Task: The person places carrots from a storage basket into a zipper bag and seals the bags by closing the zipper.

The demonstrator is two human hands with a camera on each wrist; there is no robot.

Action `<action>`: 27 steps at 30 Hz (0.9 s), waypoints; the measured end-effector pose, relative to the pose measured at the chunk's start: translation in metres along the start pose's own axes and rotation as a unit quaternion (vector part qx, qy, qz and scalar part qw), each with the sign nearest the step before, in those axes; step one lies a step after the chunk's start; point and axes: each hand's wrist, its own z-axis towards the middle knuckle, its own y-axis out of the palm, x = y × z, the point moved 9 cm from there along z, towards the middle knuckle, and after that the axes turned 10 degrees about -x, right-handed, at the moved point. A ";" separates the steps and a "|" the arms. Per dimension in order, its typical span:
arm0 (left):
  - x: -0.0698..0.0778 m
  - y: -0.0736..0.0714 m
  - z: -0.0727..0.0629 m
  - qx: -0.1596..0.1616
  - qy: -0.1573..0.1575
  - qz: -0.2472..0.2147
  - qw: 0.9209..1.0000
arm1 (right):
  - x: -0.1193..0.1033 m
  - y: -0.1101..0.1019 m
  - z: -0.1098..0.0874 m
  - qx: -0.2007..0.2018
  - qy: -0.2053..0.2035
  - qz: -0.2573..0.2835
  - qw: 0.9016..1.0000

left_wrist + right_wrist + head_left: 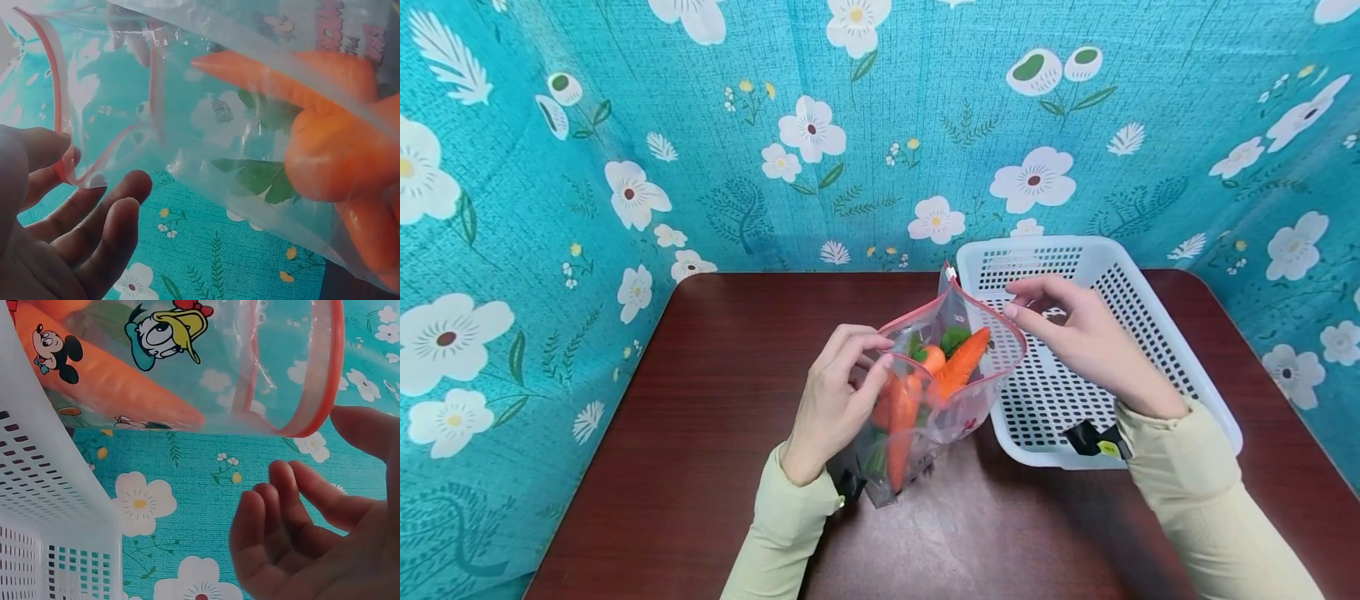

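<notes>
A clear zip bag (951, 421) with a red zip rim stands with its mouth wide, and cartoon figures show on its side in the right wrist view. Inside are several orange carrots (964, 363) and some green leaves (265, 181). My left hand (838, 392) pinches the bag's rim on the left, thumb and forefinger at the red strip. On the other side, my right hand (1078, 342) hovers by the rim with fingers loosely bent and holding nothing. Its thumb tip (353, 422) appears beside the red rim; whether it touches, I cannot tell.
A pale plastic basket (1180, 350) with slotted walls stands on the dark wooden table (715, 417), right of the bag and below my right hand. Behind the table hangs a teal flowered cloth (880, 167).
</notes>
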 end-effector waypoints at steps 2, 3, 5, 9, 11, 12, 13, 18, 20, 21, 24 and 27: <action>0.001 -0.002 0.000 0.006 0.007 -0.005 1.000 | -0.001 0.004 0.000 -0.018 -0.004 -0.001 1.000; 0.002 -0.004 0.000 0.010 0.011 -0.009 1.000 | -0.002 0.006 -0.001 -0.028 -0.007 0.001 1.000; 0.003 -0.006 -0.001 0.016 0.018 -0.016 1.000 | -0.003 0.012 -0.001 -0.050 -0.012 0.013 0.999; 0.005 -0.008 -0.002 0.021 0.029 -0.031 0.999 | -0.006 0.019 0.001 -0.067 -0.017 0.036 0.997; 0.005 -0.008 -0.002 0.020 0.033 -0.037 0.999 | -0.007 0.021 0.002 -0.067 -0.010 0.035 0.997; 0.005 -0.008 -0.002 0.019 0.035 -0.039 0.998 | -0.007 0.023 0.003 -0.069 -0.004 0.036 0.997; 0.006 -0.008 -0.002 0.018 0.036 -0.041 0.998 | -0.007 0.025 0.004 -0.074 0.004 0.038 0.997; 0.009 -0.005 -0.001 0.001 0.040 -0.045 0.998 | -0.005 0.035 0.006 -0.099 0.035 0.061 0.993; 0.011 -0.002 -0.001 -0.011 0.045 -0.049 0.998 | -0.005 0.036 0.007 -0.099 0.033 0.066 0.992; 0.013 -0.001 0.000 -0.018 0.047 -0.050 0.997 | -0.005 0.037 0.007 -0.100 0.030 0.069 0.992; 0.016 0.004 0.000 -0.041 0.051 -0.050 0.997 | -0.006 0.039 0.009 -0.103 0.023 0.075 0.992; 0.017 0.008 0.000 -0.064 0.045 -0.047 0.996 | -0.006 0.042 0.012 -0.105 0.022 0.069 0.992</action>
